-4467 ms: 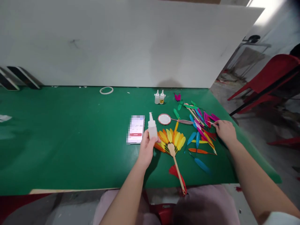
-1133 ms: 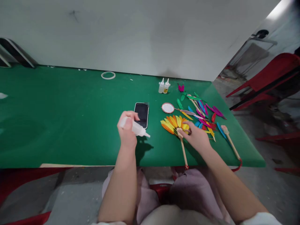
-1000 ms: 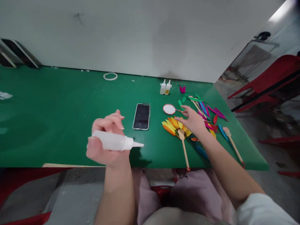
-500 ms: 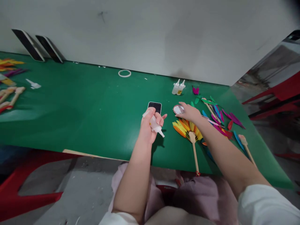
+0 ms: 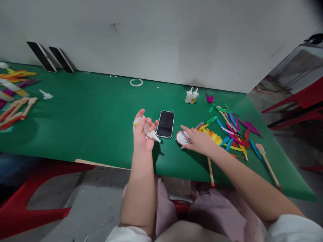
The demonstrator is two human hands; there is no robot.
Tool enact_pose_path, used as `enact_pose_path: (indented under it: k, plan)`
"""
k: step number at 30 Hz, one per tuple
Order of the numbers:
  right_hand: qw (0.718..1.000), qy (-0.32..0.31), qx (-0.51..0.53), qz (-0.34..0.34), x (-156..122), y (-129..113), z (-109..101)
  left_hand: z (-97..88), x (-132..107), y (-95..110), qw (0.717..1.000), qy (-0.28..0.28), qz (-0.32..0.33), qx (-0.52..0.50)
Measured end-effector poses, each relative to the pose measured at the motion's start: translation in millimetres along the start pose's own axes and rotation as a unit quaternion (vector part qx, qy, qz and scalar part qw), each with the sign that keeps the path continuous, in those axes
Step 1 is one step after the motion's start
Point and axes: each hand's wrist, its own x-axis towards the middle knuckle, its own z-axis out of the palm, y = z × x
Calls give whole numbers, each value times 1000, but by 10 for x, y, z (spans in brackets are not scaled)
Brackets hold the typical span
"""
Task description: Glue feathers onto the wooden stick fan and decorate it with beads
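My left hand [image 5: 143, 138] is wrapped round a small white glue bottle [image 5: 152, 135], its pointed nozzle tilted down to the right, above the green table. In my right hand [image 5: 202, 143], thumb and fingers grip a round disc [image 5: 182, 137] with a pale, shiny face and a reddish rim. Partly hidden under that hand and forearm lies a fan of yellow and orange feathers [image 5: 216, 137] with a wooden handle [image 5: 211, 169]. A phone [image 5: 165, 124] lies face up between my two hands.
Two more glue bottles [image 5: 191, 96] stand near the wall. Loose coloured feathers [image 5: 233, 124] and wooden sticks [image 5: 267, 163] spread over the right side. A white ring [image 5: 136, 82] lies at the back. More sticks [image 5: 15, 111] are at far left, with two dark devices [image 5: 41, 56] leaning on the wall.
My left hand has moved left with the glue bottle, uncovering the phone. My right hand has brought the disc left and nearer to me, and now covers part of the fan.
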Motion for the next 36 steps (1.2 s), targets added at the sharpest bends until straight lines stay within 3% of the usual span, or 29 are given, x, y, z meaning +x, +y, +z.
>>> enact_pose_path:
  k: [4, 11, 14, 17, 21, 24, 27, 33, 36]
  plan:
    - [1000, -19, 1, -11, -187, -138, 140, 25, -11, -77, 999, -25, 9, 47]
    - [999, 39, 16, 6, -244, -200, 242, 79, -36, -205, 994, -41, 24, 101]
    - [989, 68, 130, 6, -506, -119, 188, 104, -71, -228, 994, -70, 6, 79]
    - [957, 50, 284, 36, -1005, 21, 215, 129, -100, -292, 994, -75, -20, 70]
    - [947, -18, 307, 91, -1699, 199, 537, 148, -108, -426, 992, -67, -40, 103]
    - [951, 26, 267, 155, -2001, 254, 868, 152, -99, -512, 988, -77, -31, 130]
    - [954, 69, 215, 196, -2118, 226, 1057, 143, -93, -564, 987, -86, -18, 136]
    - [948, 119, 185, 230, -2145, 116, 1194, 144, -118, -494, 990, -73, 15, 117]
    - [951, 114, 183, 223, -2134, 98, 1396, 176, -165, -383, 989, -121, -7, 89]
